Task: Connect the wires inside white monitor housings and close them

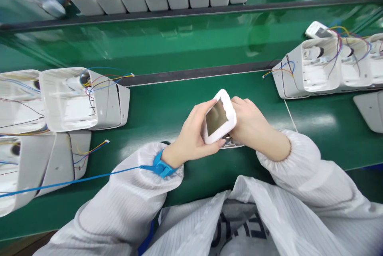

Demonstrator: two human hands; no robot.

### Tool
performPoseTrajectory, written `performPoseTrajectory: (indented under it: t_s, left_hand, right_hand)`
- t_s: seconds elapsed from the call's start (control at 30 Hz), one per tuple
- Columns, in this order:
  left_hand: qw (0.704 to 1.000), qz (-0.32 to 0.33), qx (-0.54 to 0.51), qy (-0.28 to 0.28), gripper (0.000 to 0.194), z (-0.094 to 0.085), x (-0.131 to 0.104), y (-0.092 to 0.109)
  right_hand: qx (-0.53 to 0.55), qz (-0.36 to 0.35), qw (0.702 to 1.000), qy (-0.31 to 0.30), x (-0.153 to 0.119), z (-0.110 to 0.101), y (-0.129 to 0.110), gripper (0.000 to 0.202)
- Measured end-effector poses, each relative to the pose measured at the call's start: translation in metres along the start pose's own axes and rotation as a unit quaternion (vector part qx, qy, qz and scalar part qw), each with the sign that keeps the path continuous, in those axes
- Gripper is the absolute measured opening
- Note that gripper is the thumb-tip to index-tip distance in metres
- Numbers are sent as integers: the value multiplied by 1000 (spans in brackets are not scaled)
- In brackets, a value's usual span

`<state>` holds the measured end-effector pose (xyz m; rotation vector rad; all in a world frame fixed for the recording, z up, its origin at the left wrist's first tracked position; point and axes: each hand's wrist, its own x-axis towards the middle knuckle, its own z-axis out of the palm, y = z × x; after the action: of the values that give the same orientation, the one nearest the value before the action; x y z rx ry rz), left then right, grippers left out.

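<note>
My left hand grips a small white panel with a dark square display, thumb along its lower edge and fingers on its upper left side. The panel is tilted above the bench. Just behind its right edge is my right hand, its fingers curled and mostly hidden by the panel and the hand itself. Below both hands, a white part with metallic pieces peeks out; most of it is covered. Around my left wrist sits a blue strap with a cord running left.
White housings with loose coloured wires stand at the left. More wired housings line the right, with another white display panel on top. Beyond a dark ledge, white bins are stacked in a row. The bench is green.
</note>
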<state>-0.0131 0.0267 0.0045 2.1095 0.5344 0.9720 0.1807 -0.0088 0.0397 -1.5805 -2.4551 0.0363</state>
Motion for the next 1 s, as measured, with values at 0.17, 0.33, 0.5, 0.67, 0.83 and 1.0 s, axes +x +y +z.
performPoseTrajectory:
  t_s: [0.17,0.33,0.5,0.67,0.83,1.0]
  left_hand:
    - [986,8,115,-121,91,-10,5,6]
    - [969,8,171,-179,102,-9,4,0]
    - [962,-8,189,-199,112,-2,2,0]
    - [960,-27,220,-169,106,7,0,9]
    - [951,51,304,-13,82,9,-1,5]
    - [976,30,216,30,70,-6,2,2]
  right_hand:
    - [250,-16,963,-97,5,-5,33,18]
    - [438,65,893,-76,6,-23,58,18]
    - [499,209,839,55,12,-5,25,23]
    - [435,198,874,83,13,10,4,27]
    - [392,254,875,129,10,11,12,54]
    - [397,202,885,131,11,15,15,50]
